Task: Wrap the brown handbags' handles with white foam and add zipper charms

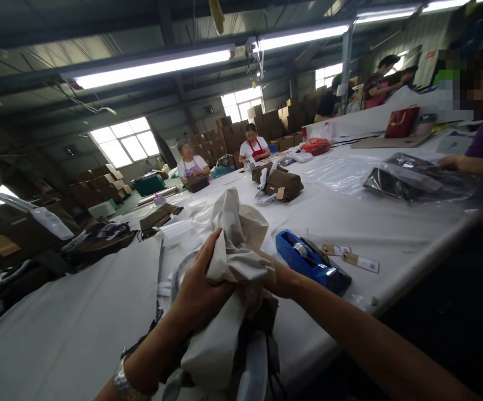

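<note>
A crumpled beige sheet [237,262], either paper or thin cloth, is bunched up in front of me. My left hand [202,287] grips its left side, thumb pointing up along the folds. On the other side my right hand [281,277] is closed against the sheet, its fingertips hidden behind the material. The lower part of the sheet hangs over a dark bag [270,317] close to my body, most of which is covered. To the right of my right hand stands a blue tape dispenser [302,253], with paper hang tags [360,260] beside it.
The white-covered table [395,223] runs away from me, its front edge at lower right. An olive-brown bag [285,184] lies further up. At right, a person's hand [450,161] is near plastic-wrapped dark items [408,175]. More bags [99,239] lie left; co-workers sit beyond.
</note>
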### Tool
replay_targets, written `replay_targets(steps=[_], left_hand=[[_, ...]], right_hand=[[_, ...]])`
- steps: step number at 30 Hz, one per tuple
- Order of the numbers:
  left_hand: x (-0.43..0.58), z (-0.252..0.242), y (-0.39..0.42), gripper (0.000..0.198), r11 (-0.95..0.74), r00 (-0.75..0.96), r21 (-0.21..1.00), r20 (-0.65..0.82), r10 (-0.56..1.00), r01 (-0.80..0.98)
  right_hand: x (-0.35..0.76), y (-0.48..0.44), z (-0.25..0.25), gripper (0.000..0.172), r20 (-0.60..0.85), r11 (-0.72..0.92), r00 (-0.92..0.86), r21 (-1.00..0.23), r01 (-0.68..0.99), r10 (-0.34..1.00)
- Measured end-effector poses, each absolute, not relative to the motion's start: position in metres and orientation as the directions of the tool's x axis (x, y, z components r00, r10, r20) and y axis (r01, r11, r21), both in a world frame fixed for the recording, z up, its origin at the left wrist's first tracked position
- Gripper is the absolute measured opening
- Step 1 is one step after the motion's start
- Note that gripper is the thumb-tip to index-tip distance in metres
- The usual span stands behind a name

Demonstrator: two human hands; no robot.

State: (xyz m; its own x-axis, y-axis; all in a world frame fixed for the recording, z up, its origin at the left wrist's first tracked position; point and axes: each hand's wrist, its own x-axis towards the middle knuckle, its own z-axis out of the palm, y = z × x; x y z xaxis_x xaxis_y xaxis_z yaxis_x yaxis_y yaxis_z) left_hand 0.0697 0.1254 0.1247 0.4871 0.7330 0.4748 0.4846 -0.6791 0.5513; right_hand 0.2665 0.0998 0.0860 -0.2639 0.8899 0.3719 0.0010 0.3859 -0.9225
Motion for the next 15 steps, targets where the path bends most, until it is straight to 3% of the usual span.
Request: replay_targets(steps=[4,8,11,13,15], left_hand=[[0.053,0.124,0.125,0.066,-0.671,0.461,0.586,0.489,0.74,0.454],[0.031,0.121,0.12,0.066,-0.703,0.47,0.5,0.524,0.71,0.505],[0.017,0.122,0.115,0.074,-0.766,0.553,0.391,0.533,0.641,0.511],[0.011,0.123,0.113,0.076,-0.802,0.605,0.333,0.531,0.594,0.496],[0.007,0.125,0.111,0.078,-0.825,0.654,0.305,0.504,0.564,0.476]], right_hand=[[0.278,0.094,0.071,0.036,0.335,0.341,-0.071,-0.935,0.095,0.94],[0.278,0.065,0.046,0.028,0.465,0.42,0.088,-0.853,0.309,0.881],[0.274,0.041,0.038,0.028,0.623,0.534,-0.013,-0.658,0.532,0.782],[0.271,0.032,0.036,0.027,0.612,0.558,-0.141,-0.57,0.603,0.778],[0.269,0.031,0.035,0.042,0.518,0.566,-0.288,-0.527,0.634,0.805]])
